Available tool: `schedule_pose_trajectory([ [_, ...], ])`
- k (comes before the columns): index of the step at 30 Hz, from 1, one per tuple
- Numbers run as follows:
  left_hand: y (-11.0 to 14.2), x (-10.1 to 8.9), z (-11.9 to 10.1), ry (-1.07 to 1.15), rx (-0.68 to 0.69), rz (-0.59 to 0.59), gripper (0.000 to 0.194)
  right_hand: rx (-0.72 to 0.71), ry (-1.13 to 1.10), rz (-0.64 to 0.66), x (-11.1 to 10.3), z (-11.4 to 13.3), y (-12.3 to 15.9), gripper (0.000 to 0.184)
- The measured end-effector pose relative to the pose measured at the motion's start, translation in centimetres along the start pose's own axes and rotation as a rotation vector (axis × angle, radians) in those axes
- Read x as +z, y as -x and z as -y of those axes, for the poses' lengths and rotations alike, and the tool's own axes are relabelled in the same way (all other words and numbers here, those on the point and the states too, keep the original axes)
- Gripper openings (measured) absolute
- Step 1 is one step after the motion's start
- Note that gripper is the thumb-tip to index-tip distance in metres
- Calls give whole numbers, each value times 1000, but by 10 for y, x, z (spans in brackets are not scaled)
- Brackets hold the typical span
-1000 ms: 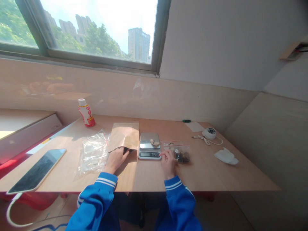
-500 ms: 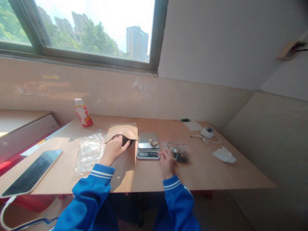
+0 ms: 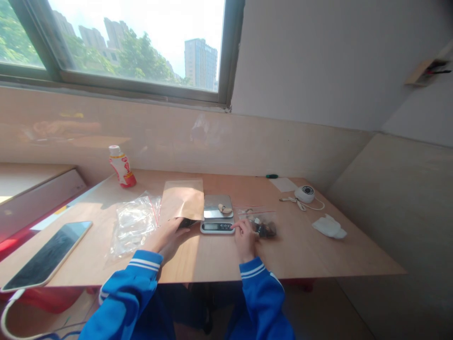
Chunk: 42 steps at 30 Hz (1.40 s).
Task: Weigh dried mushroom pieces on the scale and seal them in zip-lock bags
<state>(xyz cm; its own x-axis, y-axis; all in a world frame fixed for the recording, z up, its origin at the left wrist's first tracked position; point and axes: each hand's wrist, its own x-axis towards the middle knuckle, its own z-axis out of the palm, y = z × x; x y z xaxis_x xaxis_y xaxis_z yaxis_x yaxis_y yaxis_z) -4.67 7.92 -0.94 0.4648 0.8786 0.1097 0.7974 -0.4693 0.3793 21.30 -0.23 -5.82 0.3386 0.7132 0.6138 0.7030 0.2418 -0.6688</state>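
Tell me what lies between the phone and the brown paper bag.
A clear plastic bag lies on the table between the phone and the brown paper bag, as the head view shows.

At the table's [image 3: 318, 259] far left corner, a bottle [image 3: 122, 166]; at its near left corner, a phone [image 3: 49, 255]; by the far edge, a green-handled tool [image 3: 272, 176] and white sheet [image 3: 283, 184]; toward the right edge, a white device [image 3: 305, 194] and crumpled wad [image 3: 329, 227].

Digital scale [image 3: 215, 227] on the counter [image 3: 300, 257], paper bag [image 3: 182, 198] just left of it, plastic bag [image 3: 134, 224] farther left, smartphone [image 3: 49, 255] leftmost, bottle [image 3: 123, 170] behind, zip bag [image 3: 269, 221] right of the scale, screwdriver [image 3: 272, 176] near the back edge.
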Motion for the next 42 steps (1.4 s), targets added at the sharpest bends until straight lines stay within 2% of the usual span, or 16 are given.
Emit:
schedule_pose_trajectory([
  [5, 3, -7, 8, 57, 86, 3, 24, 0, 2, -3, 0, 0, 0, 28],
  [9, 4, -11, 9, 42, 95, -57, 32, 0, 10, -7, 1, 1, 0, 28],
  [13, 1, -3, 11, -41, 60, -100, 27, -2, 7, -2, 1, 0, 0, 28],
  [15, 0, 3, 14, -92, 88, -103, 19, -3, 4, -1, 1, -1, 0, 29],
  [17, 2, 9, 17, -114, 141, -91, 21, 3, 2, 6, 1, -1, 0, 29],
  [20, 8, 14, 18, -93, 200, -76, 32, 18, 0, 18, 1, -1, 0, 28],
  [24, 19, 14, 17, -32, 202, -97, 22, 23, -8, 12, 1, -1, 1, 27],
  [28, 28, 15, 20, 22, 237, -180, 22, 32, -7, 18, 2, -1, 1, 27],
  [33, 31, 17, 27, -32, 351, -303, 19, 45, -11, 40, 1, -1, 1, 28],
  [39, 22, 8, 30, -21, 395, -434, 21, 64, 1, 67, 0, 0, 0, 28],
  [42, 14, -4, 29, -20, 364, -377, 26, 64, -8, 69, 0, 1, 0, 28],
])
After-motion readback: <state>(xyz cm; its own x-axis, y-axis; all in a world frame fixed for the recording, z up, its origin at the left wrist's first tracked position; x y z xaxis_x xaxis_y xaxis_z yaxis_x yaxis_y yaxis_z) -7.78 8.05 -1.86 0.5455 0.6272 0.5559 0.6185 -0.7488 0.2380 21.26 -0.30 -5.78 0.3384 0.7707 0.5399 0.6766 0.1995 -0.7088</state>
